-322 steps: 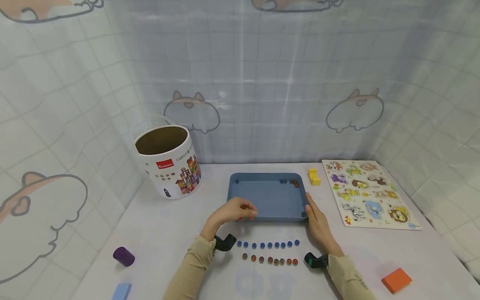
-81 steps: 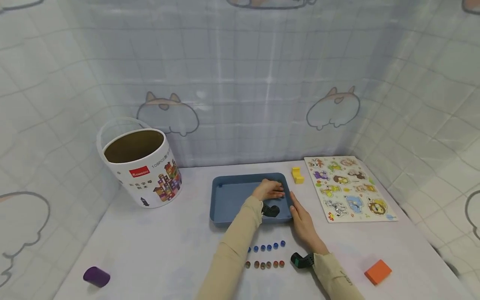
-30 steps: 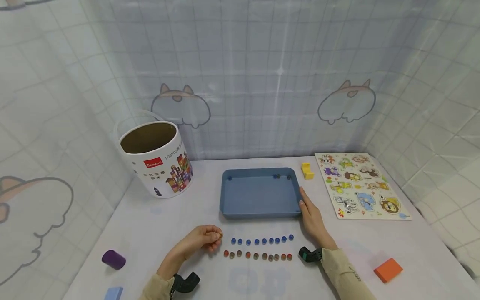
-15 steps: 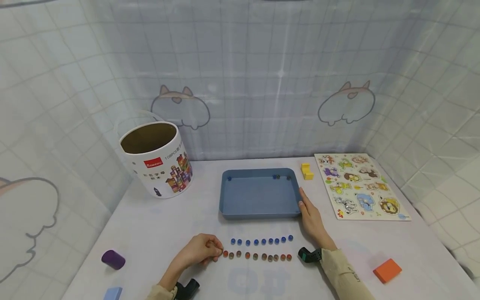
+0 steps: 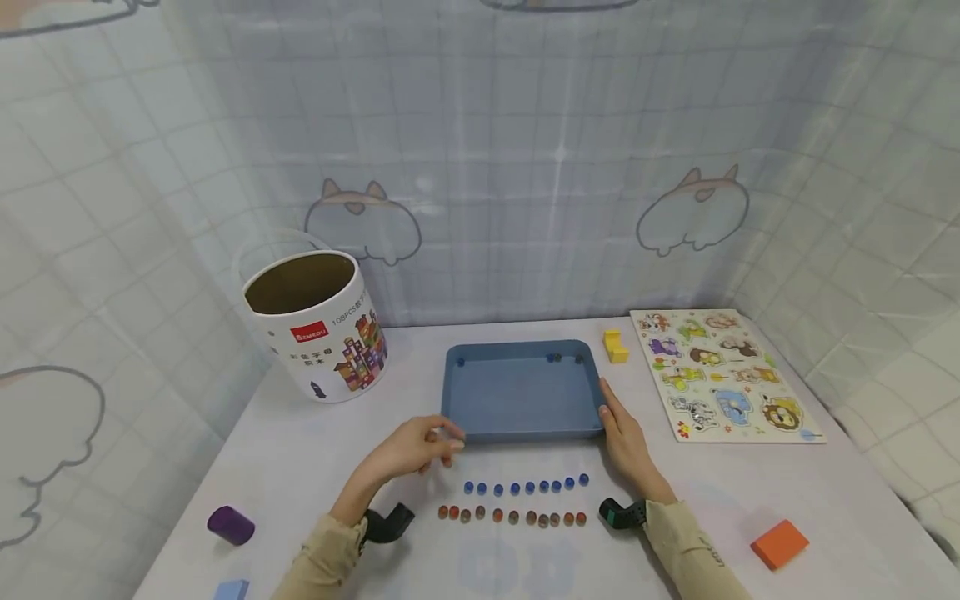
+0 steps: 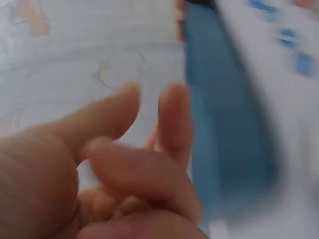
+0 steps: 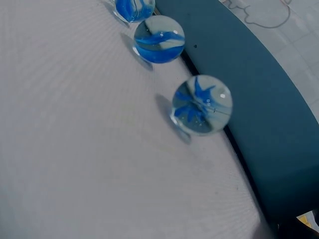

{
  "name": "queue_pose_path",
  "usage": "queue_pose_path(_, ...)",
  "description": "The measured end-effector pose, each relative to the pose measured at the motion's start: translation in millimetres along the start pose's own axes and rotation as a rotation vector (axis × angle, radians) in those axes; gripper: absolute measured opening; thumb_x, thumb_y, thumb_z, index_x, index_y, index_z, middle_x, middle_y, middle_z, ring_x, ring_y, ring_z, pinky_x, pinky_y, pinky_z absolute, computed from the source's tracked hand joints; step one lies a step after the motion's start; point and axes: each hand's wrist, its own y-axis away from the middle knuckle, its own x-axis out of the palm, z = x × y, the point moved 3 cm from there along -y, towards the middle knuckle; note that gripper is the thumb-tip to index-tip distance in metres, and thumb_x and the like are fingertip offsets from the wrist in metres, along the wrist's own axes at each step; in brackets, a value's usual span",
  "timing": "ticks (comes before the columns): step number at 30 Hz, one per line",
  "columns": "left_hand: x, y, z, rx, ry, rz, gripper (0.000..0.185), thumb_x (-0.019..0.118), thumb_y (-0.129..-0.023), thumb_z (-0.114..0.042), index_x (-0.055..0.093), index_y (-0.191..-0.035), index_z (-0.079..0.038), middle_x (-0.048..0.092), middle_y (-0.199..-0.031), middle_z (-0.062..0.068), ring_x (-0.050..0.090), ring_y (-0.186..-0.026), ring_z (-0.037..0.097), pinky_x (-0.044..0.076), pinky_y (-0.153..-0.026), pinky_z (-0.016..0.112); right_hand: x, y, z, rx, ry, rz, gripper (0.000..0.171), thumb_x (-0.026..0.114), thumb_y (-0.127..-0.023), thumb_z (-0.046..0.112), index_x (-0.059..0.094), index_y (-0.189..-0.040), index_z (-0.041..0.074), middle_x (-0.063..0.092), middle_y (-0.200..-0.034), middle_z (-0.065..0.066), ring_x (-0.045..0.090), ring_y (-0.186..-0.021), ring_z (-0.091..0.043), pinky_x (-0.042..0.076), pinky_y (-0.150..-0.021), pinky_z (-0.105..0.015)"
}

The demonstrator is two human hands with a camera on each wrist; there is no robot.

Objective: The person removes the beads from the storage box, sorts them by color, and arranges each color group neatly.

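Head view: two marble rows (image 5: pixel 512 502) nearly done, three marbles remain in the tray (image 5: pixel 521 390). Left hand (image 5: pixel 418 446) loosely curled, empty; right hand (image 5: pixel 624 435) flat against tray.

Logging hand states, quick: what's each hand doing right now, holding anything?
Left hand: open, fingers loosely curled, holding nothing, hovering near the blue tray's front left corner.
Right hand: open, straight fingers resting against the tray's right side.
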Motion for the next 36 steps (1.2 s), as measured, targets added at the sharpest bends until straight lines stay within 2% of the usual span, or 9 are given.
queue_pose_path(4, 1.7, -54.2, -28.3, 0.042, 0.148, 0.031, 0.042, 0.055, -0.100, -0.028, 0.054, -0.133, -0.001, 0.067, -0.102, 0.026, 0.037, -0.045, 0.009, 0.028, -0.045, 0.024, -0.7, -0.2, -0.9, -0.007, 0.004, -0.003, 0.050, 0.027, -0.108, 0.025, 0.019, -0.155, 0.009, 0.021, -0.160, -0.015, 0.022, -0.147, -0.037, 0.018, -0.120, -0.051)
queue_pose_path(7, 12.3, -98.5, -38.3, 0.021, 0.293, 0.046, 0.045, 0.052, -0.102, -0.026, 0.048, -0.140, -0.003, 0.065, -0.112, 0.021, 0.039, -0.050, 0.007, 0.029, -0.050, 0.025, -1.2, -0.4, -0.5, -0.009, -0.003, -0.002, 0.050, 0.027, -0.108, 0.024, 0.019, -0.155, 0.008, 0.022, -0.160, -0.016, 0.023, -0.147, -0.037, 0.018, -0.120, -0.052)
queue_pose_path(12, 36.4, -165.7, -43.8, -0.082, 0.442, 0.043, 0.048, 0.053, -0.101, -0.027, 0.046, -0.142, -0.003, 0.066, -0.117, 0.011, 0.047, -0.060, 0.005, 0.036, -0.053, 0.018, -3.3, -1.6, -0.5, -0.004, -0.009, -0.006, 0.050, 0.028, -0.108, 0.023, 0.019, -0.155, 0.008, 0.022, -0.160, -0.015, 0.023, -0.147, -0.036, 0.018, -0.120, -0.051)
queue_pose_path(15, 49.8, -193.3, -45.1, -0.155, 0.495, 0.027, 0.045, 0.052, -0.101, -0.023, 0.048, -0.140, -0.001, 0.066, -0.120, 0.013, 0.051, -0.061, 0.004, 0.038, -0.054, 0.016, -3.5, -2.4, -0.7, -0.008, -0.020, -0.018, 0.050, 0.028, -0.108, 0.022, 0.020, -0.155, 0.009, 0.023, -0.160, -0.015, 0.023, -0.147, -0.036, 0.019, -0.120, -0.051)
queue_pose_path(19, 65.2, -212.7, -49.7, -0.212, 0.557, -0.009, 0.041, 0.049, -0.102, -0.016, 0.048, -0.139, 0.001, 0.065, -0.125, 0.019, 0.056, -0.064, 0.005, 0.044, -0.057, 0.015, -2.1, -2.1, -0.8, -0.009, -0.029, -0.022, 0.050, 0.030, -0.108, 0.021, 0.022, -0.155, 0.008, 0.025, -0.159, -0.015, 0.024, -0.147, -0.036, 0.020, -0.119, -0.051)
queue_pose_path(23, 75.6, -222.9, -57.7, -0.218, 0.597, -0.018, 0.041, 0.047, -0.103, -0.013, 0.047, -0.140, 0.003, 0.063, -0.127, 0.021, 0.062, -0.071, 0.007, 0.048, -0.060, 0.016, 0.1, -1.5, -0.9, -0.019, -0.015, -0.026, 0.049, 0.031, -0.107, 0.020, 0.023, -0.155, 0.008, 0.026, -0.159, -0.014, 0.026, -0.146, -0.036, 0.021, -0.119, -0.052)
queue_pose_path(30, 85.5, -231.3, -67.3, -0.221, 0.600, -0.028, 0.033, 0.054, -0.100, -0.012, 0.059, -0.128, 0.005, 0.066, -0.123, 0.020, 0.071, -0.102, 0.024, 0.054, -0.067, 0.018, 1.7, -3.2, 1.0, -0.042, -0.012, -0.032, 0.049, 0.031, -0.108, 0.021, 0.022, -0.155, 0.009, 0.027, -0.159, -0.015, 0.027, -0.145, -0.037, 0.022, -0.118, -0.053)
queue_pose_path(32, 89.3, -232.2, -67.2, -0.223, 0.575, -0.031, 0.029, 0.059, -0.097, -0.011, 0.065, -0.121, 0.005, 0.068, -0.117, 0.020, 0.072, -0.096, 0.023, 0.056, -0.068, 0.019, 1.5, -2.5, 1.0, -0.041, -0.010, -0.030, 0.049, 0.031, -0.107, 0.020, 0.023, -0.154, 0.008, 0.027, -0.158, -0.016, 0.027, -0.145, -0.038, 0.022, -0.117, -0.054)
queue_pose_path(36, 95.9, -232.9, -66.4, -0.213, 0.572, -0.031, 0.028, 0.066, -0.092, -0.007, 0.066, -0.115, 0.007, 0.072, -0.105, 0.020, 0.070, -0.070, 0.014, 0.058, -0.069, 0.021, 0.6, -0.8, -0.8, -0.028, -0.010, -0.029, 0.049, 0.031, -0.108, 0.021, 0.023, -0.154, 0.007, 0.027, -0.158, -0.017, 0.027, -0.145, -0.038, 0.022, -0.117, -0.054)
